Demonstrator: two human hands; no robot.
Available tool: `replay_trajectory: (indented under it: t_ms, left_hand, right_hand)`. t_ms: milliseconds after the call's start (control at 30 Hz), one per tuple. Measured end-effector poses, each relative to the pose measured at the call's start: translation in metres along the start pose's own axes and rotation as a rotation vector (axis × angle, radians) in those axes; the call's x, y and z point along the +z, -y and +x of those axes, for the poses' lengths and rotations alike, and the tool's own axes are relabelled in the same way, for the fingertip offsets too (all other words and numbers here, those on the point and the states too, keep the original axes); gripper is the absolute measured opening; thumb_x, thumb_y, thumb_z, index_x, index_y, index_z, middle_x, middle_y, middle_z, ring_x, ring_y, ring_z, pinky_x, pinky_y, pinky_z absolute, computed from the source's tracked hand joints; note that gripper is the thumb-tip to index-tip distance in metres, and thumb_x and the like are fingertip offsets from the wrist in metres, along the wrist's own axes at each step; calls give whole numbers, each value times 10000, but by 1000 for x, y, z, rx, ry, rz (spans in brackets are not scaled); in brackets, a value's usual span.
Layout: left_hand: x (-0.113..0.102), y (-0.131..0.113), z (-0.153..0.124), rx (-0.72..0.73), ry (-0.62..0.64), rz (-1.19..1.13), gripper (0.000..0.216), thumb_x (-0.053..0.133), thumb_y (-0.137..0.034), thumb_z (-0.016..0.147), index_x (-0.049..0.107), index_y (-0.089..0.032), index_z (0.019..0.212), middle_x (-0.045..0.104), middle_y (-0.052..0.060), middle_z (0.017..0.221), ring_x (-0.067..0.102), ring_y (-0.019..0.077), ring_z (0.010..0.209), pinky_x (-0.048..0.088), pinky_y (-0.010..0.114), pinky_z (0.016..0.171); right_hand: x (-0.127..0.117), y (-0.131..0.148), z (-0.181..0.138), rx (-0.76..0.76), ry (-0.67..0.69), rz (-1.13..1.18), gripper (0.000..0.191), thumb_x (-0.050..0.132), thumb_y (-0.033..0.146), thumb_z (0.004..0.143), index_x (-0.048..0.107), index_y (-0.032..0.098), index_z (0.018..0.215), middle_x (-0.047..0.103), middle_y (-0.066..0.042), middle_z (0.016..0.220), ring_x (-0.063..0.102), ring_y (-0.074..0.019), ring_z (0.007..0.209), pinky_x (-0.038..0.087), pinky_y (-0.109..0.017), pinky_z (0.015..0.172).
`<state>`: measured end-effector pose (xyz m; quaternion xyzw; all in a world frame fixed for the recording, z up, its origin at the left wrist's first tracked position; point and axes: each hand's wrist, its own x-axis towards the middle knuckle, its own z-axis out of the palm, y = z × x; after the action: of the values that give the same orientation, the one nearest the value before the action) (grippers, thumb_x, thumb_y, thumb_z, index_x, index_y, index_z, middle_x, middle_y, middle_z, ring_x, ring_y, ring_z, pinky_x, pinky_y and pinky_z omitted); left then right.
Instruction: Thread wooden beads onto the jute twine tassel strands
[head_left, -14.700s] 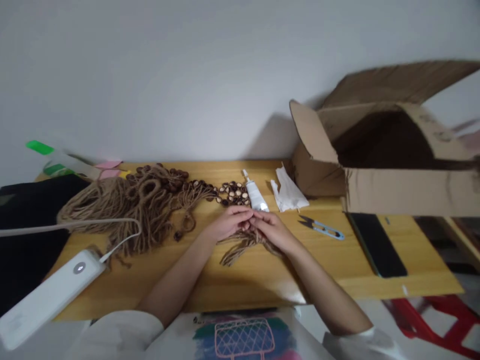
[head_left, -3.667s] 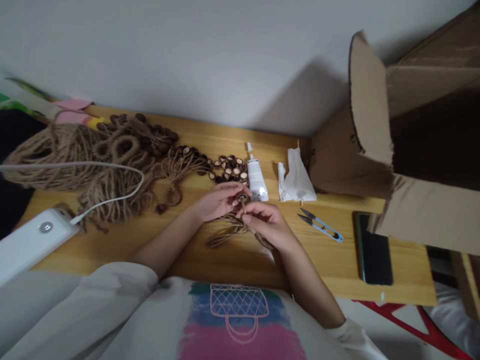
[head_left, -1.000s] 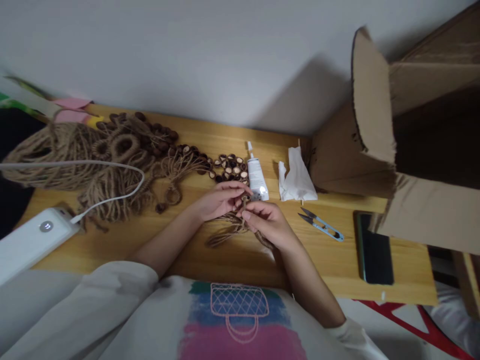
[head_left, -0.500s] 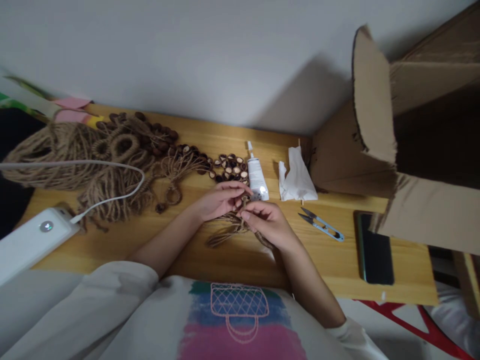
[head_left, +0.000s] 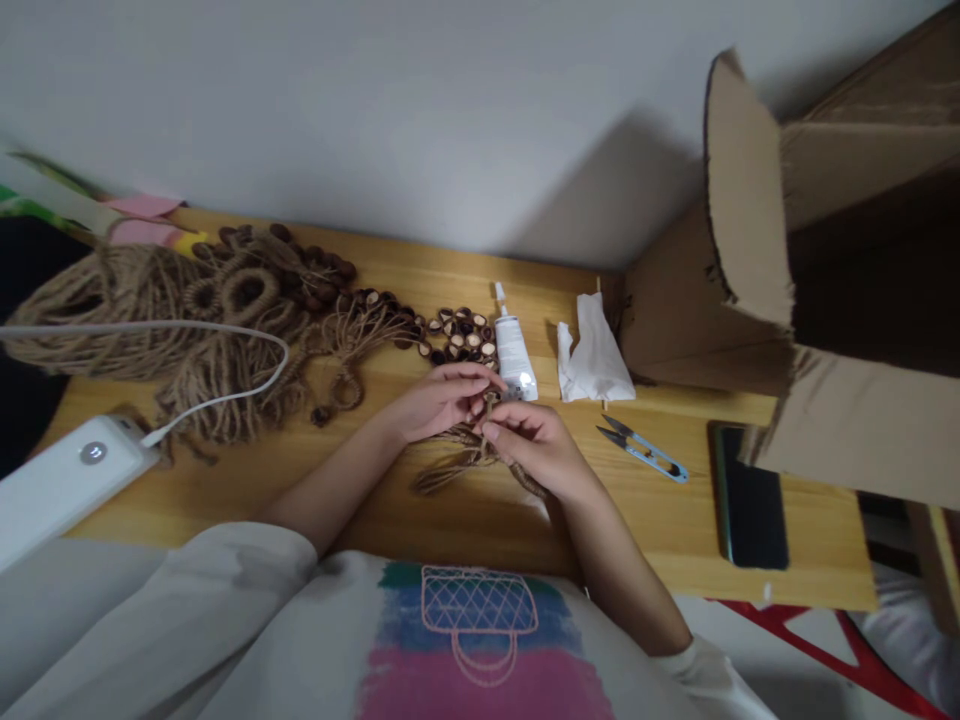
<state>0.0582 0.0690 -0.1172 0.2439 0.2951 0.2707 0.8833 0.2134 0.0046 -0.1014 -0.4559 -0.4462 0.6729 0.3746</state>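
My left hand (head_left: 442, 402) has its fingertips closed at the top of a small jute twine piece (head_left: 450, 476). My right hand (head_left: 541, 446) pinches the same piece between thumb and fingers, just below and to the right. Loose strands fan out to the left under both hands. A wrapped twine cord (head_left: 528, 482) curves out beneath the right palm. The exact grip at the fingertips is partly hidden. Right behind the hands lies a white glue tube (head_left: 514, 350) with its nozzle pointing away. Halved nut shells (head_left: 459, 336) with pale insides sit beside it.
A big twine bundle (head_left: 112, 310) and a looped twine tassel (head_left: 346, 385) lie left. In front is a white power bank (head_left: 67, 490) with a cable. To the right are white tissue (head_left: 598, 355), blue thread snips (head_left: 652, 458), a phone (head_left: 751, 510) and an open cardboard box (head_left: 690, 310).
Both hands hold nearly the same pose on the twine piece. The lit display on the power bank's button has gone dark.
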Motion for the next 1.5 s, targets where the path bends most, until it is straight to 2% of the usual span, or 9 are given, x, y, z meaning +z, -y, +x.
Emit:
replay_trajectory:
  t_ms: [467,1500]
  left_hand:
    - [-1,1,0,2,25,-6,160,743,-219,705,710,-104,810,575,3,506,542,74,485,424,153,461]
    - [-3,2,1,13,44,-11,188,785,-210,659,718,-118,809,593,-5,527,541,61,506,451,154,487]
  right_hand:
    - [0,0,0,5,16,34,278,653,435,811,624,161,771,473,65,518,377,-56,463,283,-206,457]
    - [0,2,2,49,-21,122,280,704,445,751,645,171,744,468,79,460,368,-55,423,277,-206,437]
